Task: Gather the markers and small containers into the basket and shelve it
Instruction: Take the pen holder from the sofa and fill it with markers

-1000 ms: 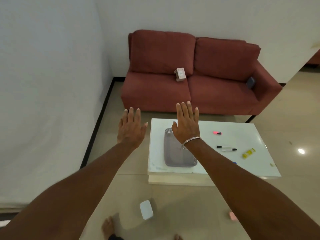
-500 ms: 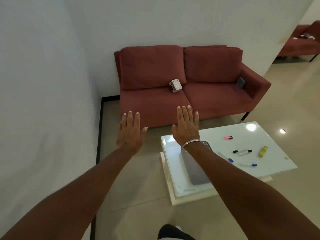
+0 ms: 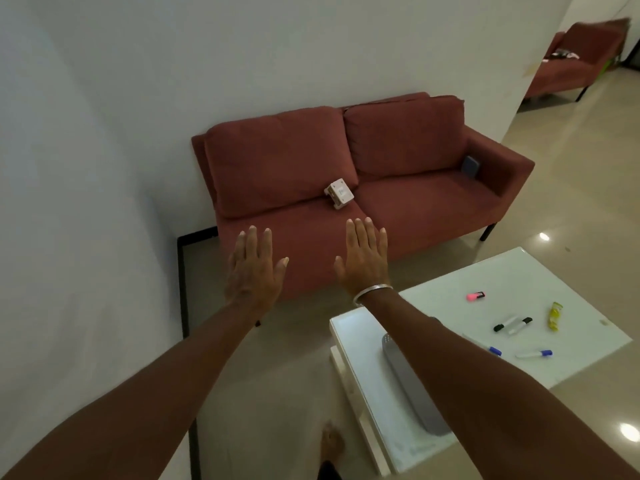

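The grey basket [image 3: 412, 386] is seen on the white table [image 3: 374, 403], partly hidden by the right forearm. Markers [image 3: 513, 324] and a pink highlighter [image 3: 475, 296] are scattered on the table to its right, apart from it. Both hands, left [image 3: 254, 271] and right [image 3: 365, 263], are held out flat, fingers spread, nothing grasped, before a red sofa [image 3: 398, 202].

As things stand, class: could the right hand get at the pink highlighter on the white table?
Probably yes. The right hand is open, empty and held out over the floor; the pink highlighter lies alone on the white table, with nothing between them.
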